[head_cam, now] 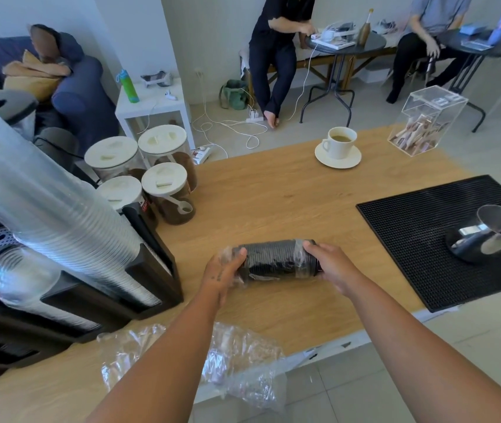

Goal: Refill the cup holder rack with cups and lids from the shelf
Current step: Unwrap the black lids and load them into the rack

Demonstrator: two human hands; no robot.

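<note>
I am looking down from the head camera at two bare forearms reaching out over a pale wooden counter [273,203]. Both hands are gripping one thing between them: a short roll of black lids [276,261], lying on its side and wrapped in clear plastic. The left hand [224,270] is curling round the roll's left end, thumb on top, with loose wrap bunching against the palm. The right hand [331,267] is clasping the right end the same way, thumb over the top and fingers tucked below, out of my sight. I cannot tell whether the roll is resting on the wood or being held just above it. To the left, the black cup holder rack [154,267] is standing on the counter, with a long stack of clear cups [44,203] jutting from it. A crumpled sheet of clear plastic [237,355] is lying at the counter's near edge, partly under the left forearm. Well apart to the right, a steel pitcher [487,233] is sitting on a black rubber mat [410,233] — and a white cup of coffee [339,141] is sitting on its saucer at the far side.
</note>
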